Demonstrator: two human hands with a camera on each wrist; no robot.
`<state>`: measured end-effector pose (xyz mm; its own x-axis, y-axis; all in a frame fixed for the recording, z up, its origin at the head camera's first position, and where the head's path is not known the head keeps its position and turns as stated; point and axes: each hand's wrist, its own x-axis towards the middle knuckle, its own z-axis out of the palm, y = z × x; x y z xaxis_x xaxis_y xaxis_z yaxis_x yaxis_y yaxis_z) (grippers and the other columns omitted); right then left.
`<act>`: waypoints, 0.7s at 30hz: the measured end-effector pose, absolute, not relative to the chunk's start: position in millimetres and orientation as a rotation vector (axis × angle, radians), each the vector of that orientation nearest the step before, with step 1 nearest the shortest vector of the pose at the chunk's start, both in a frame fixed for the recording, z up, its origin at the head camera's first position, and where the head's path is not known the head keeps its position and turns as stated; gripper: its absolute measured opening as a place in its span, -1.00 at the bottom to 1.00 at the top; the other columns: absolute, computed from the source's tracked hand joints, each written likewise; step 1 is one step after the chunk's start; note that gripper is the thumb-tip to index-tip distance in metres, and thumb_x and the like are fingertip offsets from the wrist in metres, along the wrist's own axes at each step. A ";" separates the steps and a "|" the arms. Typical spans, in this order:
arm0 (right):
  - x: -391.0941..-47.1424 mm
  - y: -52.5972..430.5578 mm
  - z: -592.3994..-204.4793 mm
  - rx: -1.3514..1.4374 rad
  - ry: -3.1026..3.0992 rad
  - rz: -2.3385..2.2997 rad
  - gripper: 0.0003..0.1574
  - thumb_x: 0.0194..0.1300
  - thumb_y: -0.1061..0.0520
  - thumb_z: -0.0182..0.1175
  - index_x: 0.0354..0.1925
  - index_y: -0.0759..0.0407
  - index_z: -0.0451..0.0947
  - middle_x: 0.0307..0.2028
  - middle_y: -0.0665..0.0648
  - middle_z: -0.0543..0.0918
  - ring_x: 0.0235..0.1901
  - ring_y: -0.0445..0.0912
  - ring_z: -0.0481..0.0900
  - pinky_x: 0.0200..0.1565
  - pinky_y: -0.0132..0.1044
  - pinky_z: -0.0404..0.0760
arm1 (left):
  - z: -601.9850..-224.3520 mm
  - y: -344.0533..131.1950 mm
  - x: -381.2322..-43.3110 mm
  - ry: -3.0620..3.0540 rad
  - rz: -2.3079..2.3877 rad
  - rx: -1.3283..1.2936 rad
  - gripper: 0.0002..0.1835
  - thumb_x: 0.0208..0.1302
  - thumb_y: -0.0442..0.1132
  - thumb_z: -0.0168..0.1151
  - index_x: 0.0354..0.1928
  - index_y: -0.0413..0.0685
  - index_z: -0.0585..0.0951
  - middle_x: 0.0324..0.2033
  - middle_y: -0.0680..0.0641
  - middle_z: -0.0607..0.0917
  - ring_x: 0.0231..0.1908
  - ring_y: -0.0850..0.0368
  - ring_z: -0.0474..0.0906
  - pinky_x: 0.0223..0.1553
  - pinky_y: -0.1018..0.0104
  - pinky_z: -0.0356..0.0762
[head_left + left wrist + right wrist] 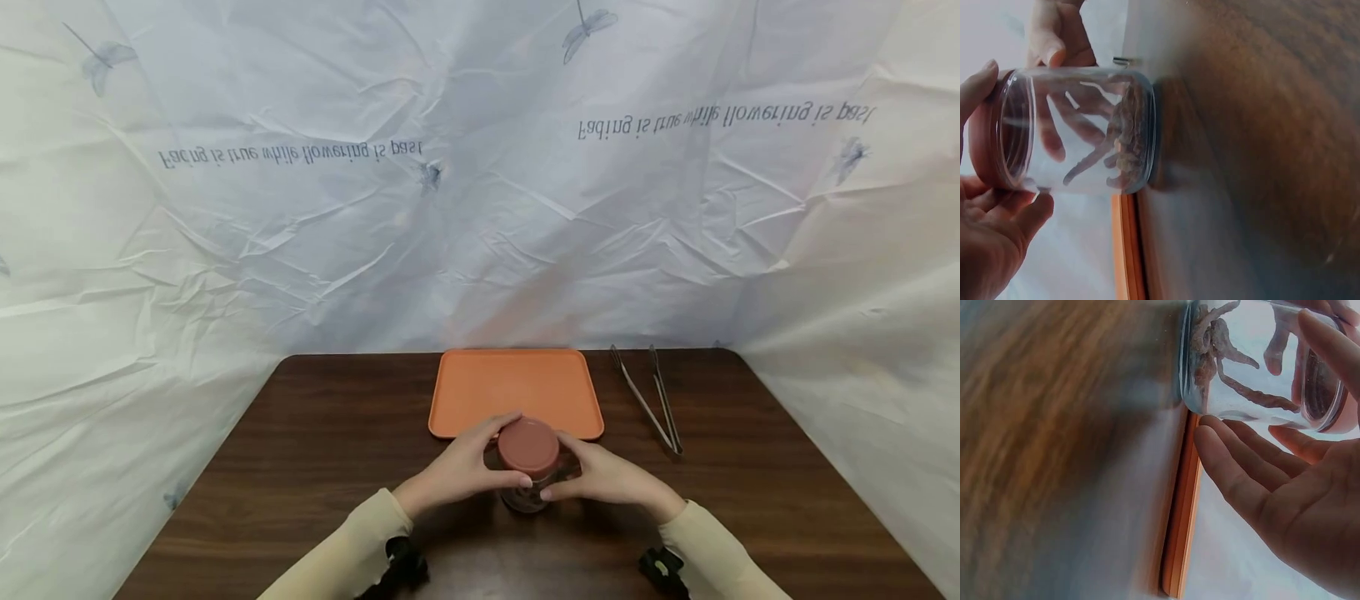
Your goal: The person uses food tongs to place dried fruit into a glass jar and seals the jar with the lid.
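Note:
A clear jar [1085, 137] with a reddish-brown lid [528, 447] is upright between both hands, near the middle of the table. Several brown, wrinkled, stick-like pieces [1213, 347] lie in its lower part; their kind is unclear. My left hand [465, 465] grips the lid at its rim, thumb on the near side and fingers on the far side. From the other side my right hand [607, 477] holds the jar's body, thumb in front and fingers behind. Whether the base touches the table cannot be made out.
Behind the jar an orange tray [517, 383] lies on the dark wooden table [337, 442]. Metal tongs [660, 408] lie spread to the right of the tray. White printed sheeting [480, 225] hangs behind and at both sides.

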<state>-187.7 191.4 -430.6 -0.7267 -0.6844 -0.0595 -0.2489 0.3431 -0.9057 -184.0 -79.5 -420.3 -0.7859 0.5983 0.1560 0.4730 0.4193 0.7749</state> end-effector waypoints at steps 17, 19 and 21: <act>-186.6 190.4 -427.9 -0.822 2.148 -1.376 -0.01 0.33 0.03 0.39 0.53 0.12 0.11 0.26 0.17 0.49 0.16 0.09 0.54 0.04 -0.13 0.64 | -425.4 -93.6 -195.6 2.332 1.412 0.937 -0.14 0.23 0.04 0.47 0.51 0.37 0.23 0.38 0.22 0.40 0.32 0.23 0.40 0.31 0.25 0.43; -186.7 190.7 -428.5 -0.825 2.146 -1.376 -0.01 0.33 0.02 0.39 0.53 0.12 0.11 0.26 0.17 0.48 0.16 0.09 0.54 0.04 -0.13 0.64 | -425.7 -94.4 -196.5 2.314 1.418 0.949 -0.14 0.25 0.03 0.45 0.52 0.37 0.22 0.39 0.22 0.39 0.33 0.23 0.39 0.31 0.26 0.42; -186.7 190.9 -428.9 -0.827 2.143 -1.377 -0.01 0.33 0.02 0.40 0.53 0.12 0.11 0.26 0.17 0.48 0.16 0.09 0.54 0.04 -0.14 0.64 | -426.2 -94.5 -196.7 2.305 1.422 0.960 -0.15 0.27 0.01 0.44 0.53 0.34 0.22 0.40 0.21 0.39 0.33 0.22 0.39 0.32 0.25 0.41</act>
